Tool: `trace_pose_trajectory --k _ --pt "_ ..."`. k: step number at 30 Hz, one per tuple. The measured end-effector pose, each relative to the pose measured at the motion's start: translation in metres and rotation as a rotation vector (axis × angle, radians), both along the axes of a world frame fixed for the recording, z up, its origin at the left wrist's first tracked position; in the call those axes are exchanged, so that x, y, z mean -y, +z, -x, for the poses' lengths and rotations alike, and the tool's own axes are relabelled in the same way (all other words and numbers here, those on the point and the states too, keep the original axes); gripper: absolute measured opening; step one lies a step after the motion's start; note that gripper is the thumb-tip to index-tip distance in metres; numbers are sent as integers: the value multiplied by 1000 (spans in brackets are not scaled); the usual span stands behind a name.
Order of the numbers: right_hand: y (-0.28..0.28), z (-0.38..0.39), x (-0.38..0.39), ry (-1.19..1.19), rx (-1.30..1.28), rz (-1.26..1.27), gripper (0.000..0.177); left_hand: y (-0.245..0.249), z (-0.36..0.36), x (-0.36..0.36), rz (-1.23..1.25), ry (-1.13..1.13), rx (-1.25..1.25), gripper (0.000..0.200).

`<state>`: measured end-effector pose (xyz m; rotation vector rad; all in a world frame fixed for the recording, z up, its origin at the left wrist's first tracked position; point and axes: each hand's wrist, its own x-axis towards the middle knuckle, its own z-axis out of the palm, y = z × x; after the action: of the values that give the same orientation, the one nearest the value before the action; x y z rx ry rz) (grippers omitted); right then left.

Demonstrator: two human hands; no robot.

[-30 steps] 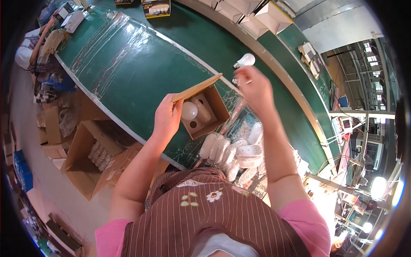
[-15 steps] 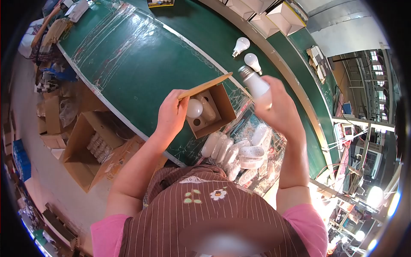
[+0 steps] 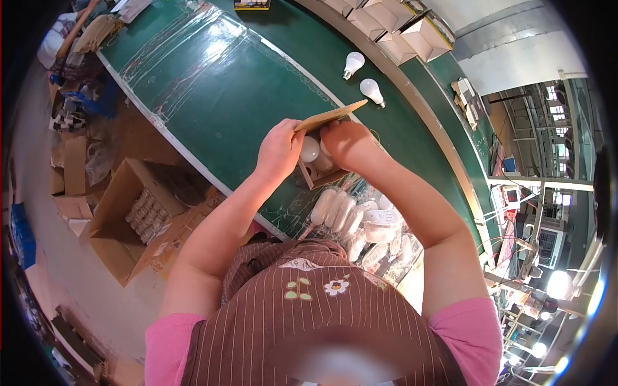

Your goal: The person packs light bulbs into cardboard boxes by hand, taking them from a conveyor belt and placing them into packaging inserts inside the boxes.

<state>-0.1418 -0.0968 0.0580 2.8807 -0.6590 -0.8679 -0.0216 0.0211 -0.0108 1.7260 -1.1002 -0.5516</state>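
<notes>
My left hand (image 3: 279, 149) grips the raised flap of a small cardboard box (image 3: 313, 176) on the green table. Inside the box a white bulb (image 3: 309, 149) shows beside a cardboard insert. My right hand (image 3: 348, 145) reaches into the box opening under the flap, its fingers bent round a bulb that is mostly hidden. Beyond the box, a bulb (image 3: 353, 65) and another bulb (image 3: 371, 91) lie on the green surface. Close to my apron, several wrapped white pieces (image 3: 347, 215) lie in clear plastic.
A large open carton (image 3: 122, 222) with white pieces inside stands on the floor at left. White-lined boxes (image 3: 425, 40) stand at the upper right. A metal rail (image 3: 431, 109) runs along the table. Another person's arm (image 3: 74, 33) shows at upper left.
My right hand has moved left and down, bringing its bulb from beside the box into the opening. My left hand still holds the flap. The view has shifted slightly.
</notes>
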Motion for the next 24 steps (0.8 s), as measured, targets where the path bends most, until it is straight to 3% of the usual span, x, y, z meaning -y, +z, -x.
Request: trace_pose_trajectory --k 6,10,16,24 --pt "-19 6 14 50 33 -19 33 1 2 2 -34 4 18 19" --pt "2 12 15 65 149 -116 34 2 0 1 -28 -9 21 18" --pt "-16 14 9 80 181 32 41 -3 1 3 3 -15 -8 17" --pt "-6 -2 8 160 -33 -40 36 1 3 4 1 -5 -58 17"
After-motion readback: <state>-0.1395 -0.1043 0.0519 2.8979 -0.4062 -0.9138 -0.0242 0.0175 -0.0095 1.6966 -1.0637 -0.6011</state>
